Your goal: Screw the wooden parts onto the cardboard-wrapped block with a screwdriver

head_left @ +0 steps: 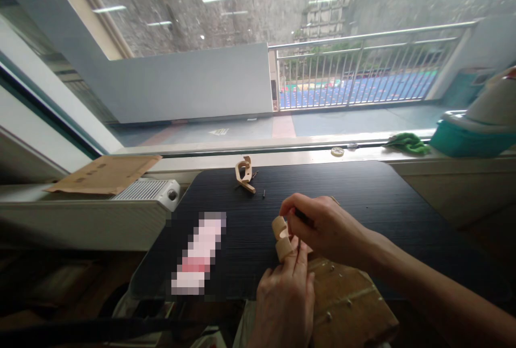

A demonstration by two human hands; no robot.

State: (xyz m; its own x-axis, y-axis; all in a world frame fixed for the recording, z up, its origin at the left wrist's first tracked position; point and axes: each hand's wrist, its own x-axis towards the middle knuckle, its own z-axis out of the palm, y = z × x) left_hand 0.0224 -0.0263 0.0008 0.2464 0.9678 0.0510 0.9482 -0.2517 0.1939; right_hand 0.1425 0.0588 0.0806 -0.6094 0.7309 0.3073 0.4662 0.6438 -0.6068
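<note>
My left hand (286,289) lies over a pale wooden piece (284,249) with a curved notch, its fingers pressing it near the table's front edge. Closed around a dark, slim tool (302,217), my right hand (316,221) is just above and to the right of that notch. The tool's tip is hidden, so its kind does not show. Under and beside my hands is a brown wooden block (350,302) with several small metal studs. Farther back on the table stands a curved wooden frame (244,175), with a small dark metal pin (264,193) near it.
The black table (226,197) reaches the window sill. A blurred pink-and-white item (201,251) lies at the left. On the sill are a green cloth (409,143), a round disc (337,151) and a teal container (467,135). A cardboard envelope (107,174) rests by the radiator (149,189).
</note>
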